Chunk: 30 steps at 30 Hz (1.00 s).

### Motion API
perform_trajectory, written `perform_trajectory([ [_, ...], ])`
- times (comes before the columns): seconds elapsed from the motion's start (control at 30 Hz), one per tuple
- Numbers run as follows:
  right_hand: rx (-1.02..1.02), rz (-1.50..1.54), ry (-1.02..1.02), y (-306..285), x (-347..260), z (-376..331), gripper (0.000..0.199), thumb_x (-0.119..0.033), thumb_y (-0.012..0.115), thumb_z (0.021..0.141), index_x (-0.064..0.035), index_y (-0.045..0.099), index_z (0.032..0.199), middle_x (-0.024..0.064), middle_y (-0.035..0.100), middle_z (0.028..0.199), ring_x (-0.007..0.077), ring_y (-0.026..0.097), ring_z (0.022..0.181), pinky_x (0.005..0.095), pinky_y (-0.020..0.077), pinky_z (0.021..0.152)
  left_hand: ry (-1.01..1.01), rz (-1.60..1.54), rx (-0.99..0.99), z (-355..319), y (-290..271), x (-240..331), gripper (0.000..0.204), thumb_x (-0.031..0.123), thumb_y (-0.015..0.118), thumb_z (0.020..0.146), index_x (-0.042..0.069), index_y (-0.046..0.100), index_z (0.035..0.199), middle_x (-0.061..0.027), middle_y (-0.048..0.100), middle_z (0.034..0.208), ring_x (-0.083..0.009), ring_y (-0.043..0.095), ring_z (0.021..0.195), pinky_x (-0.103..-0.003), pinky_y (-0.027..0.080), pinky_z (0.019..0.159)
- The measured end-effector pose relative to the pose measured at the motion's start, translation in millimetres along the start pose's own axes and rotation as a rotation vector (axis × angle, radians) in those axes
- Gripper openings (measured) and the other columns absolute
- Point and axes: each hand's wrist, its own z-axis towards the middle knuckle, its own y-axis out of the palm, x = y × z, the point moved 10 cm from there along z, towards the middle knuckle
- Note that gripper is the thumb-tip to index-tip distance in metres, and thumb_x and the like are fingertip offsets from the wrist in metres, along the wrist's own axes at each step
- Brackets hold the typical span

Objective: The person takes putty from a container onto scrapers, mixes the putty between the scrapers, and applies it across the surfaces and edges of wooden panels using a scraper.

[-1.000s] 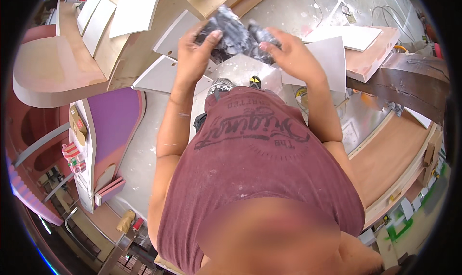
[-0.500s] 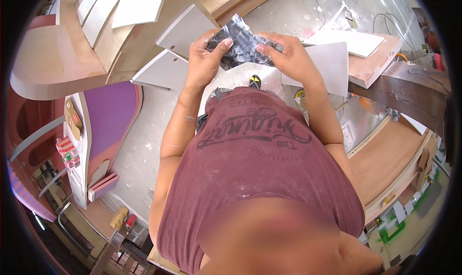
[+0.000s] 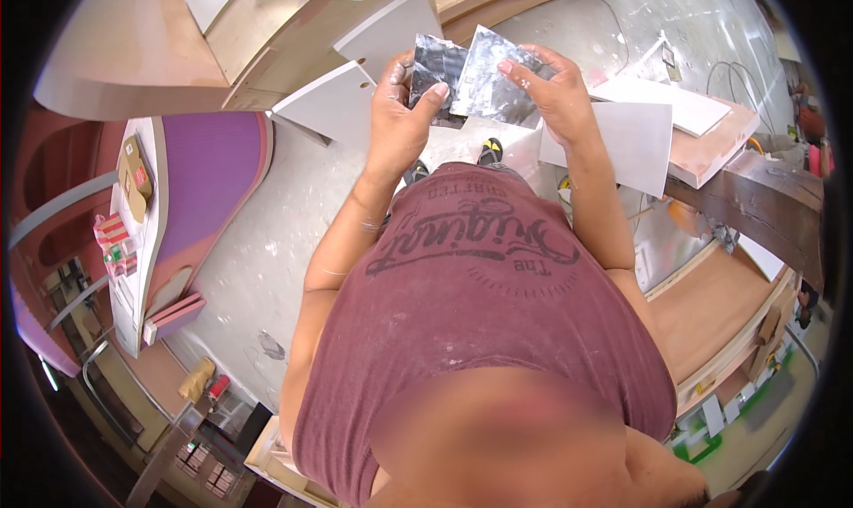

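Between my hands is dark sandpaper smeared with white dust. A darker piece (image 3: 432,61) is pinched in my left hand (image 3: 402,113), the thumb on its face. My right hand (image 3: 560,95) grips a paler, dustier piece (image 3: 493,82) at its right edge, thumb on top and fingers behind. The two flat pieces overlap in the middle, the paler one in front. Whether they are still joined there I cannot tell. Both hands are closed and hold the pieces out in front of my body, above the floor.
White panels (image 3: 333,104) lean against a curved wooden unit (image 3: 133,55) ahead on the left. To the right, a white board (image 3: 617,144) stands by a wooden bench (image 3: 711,144) and a dark beam (image 3: 764,202). A purple curved panel (image 3: 213,179) is at the left.
The sandpaper was one creased, bent sheet between my hands; now it shows as two flat, overlapping pieces. My hands have turned it, and the view has shifted slightly.
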Motion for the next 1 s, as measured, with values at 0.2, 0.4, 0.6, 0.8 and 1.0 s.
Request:
perform_trajectory([
  [0.2, 0.059, -0.264, -0.085, 51.4, -4.1, 3.5, 0.029, -0.02, 0.074, 0.082, 0.0028, 0.068, 0.1, 0.0041, 0.068, 0.083, 0.0064, 0.058, 0.073, 0.022, 0.0475, 0.067, 0.047, 0.337, 0.081, -22.6, -29.9, 25.5, 0.031, 0.004, 0.056, 0.093, -0.003, 0.056, 0.122, -0.0071, 0.066, 0.1, -0.0095, 0.059, 0.087, -0.026, 0.05, 0.079],
  [0.4, -0.087, -0.408, -0.137, 96.5, -16.6, 6.2, 0.029, -0.021, 0.075, 0.081, 0.002, 0.068, 0.098, 0.0051, 0.068, 0.08, 0.0066, 0.059, 0.07, 0.0226, 0.0478, 0.064, -0.055, 0.424, -0.01, -30.1, -56.4, 28.7, 0.035, 0.009, 0.057, 0.094, -0.004, 0.055, 0.125, -0.008, 0.066, 0.099, -0.0105, 0.059, 0.087, -0.026, 0.05, 0.078],
  [0.6, -0.078, -0.428, -0.169, 105.1, -18.3, 9.2, 0.027, -0.021, 0.075, 0.081, 0.0011, 0.069, 0.096, 0.0041, 0.067, 0.077, 0.0069, 0.059, 0.069, 0.0223, 0.0482, 0.061, -0.113, 0.472, -0.059, -32.3, -71.0, 19.8, 0.038, 0.015, 0.06, 0.094, -0.006, 0.056, 0.125, -0.0109, 0.067, 0.103, -0.0132, 0.06, 0.093, -0.028, 0.048, 0.085],
  [0.8, -0.061, -0.409, -0.201, 106.8, -23.8, 13.3, 0.029, -0.022, 0.076, 0.081, 0.0017, 0.069, 0.097, 0.0047, 0.068, 0.079, 0.0071, 0.06, 0.07, 0.0223, 0.0486, 0.062, 0.002, 0.522, 0.013, -31.5, -74.3, 28.0, 0.038, 0.015, 0.061, 0.093, -0.006, 0.057, 0.125, -0.0125, 0.068, 0.106, -0.0135, 0.06, 0.094, -0.028, 0.047, 0.086],
  [1.0, -0.07, -0.464, -0.277, 96.2, -24.5, 15.0, 0.026, -0.02, 0.075, 0.082, 0.0005, 0.07, 0.096, 0.0039, 0.068, 0.082, 0.0066, 0.06, 0.073, 0.022, 0.0486, 0.065, -0.126, 0.557, -0.086, -26.2, -76.1, 5.5, 0.035, 0.015, 0.062, 0.093, -0.005, 0.059, 0.121, -0.0118, 0.068, 0.102, -0.0127, 0.061, 0.09, -0.027, 0.049, 0.082],
])
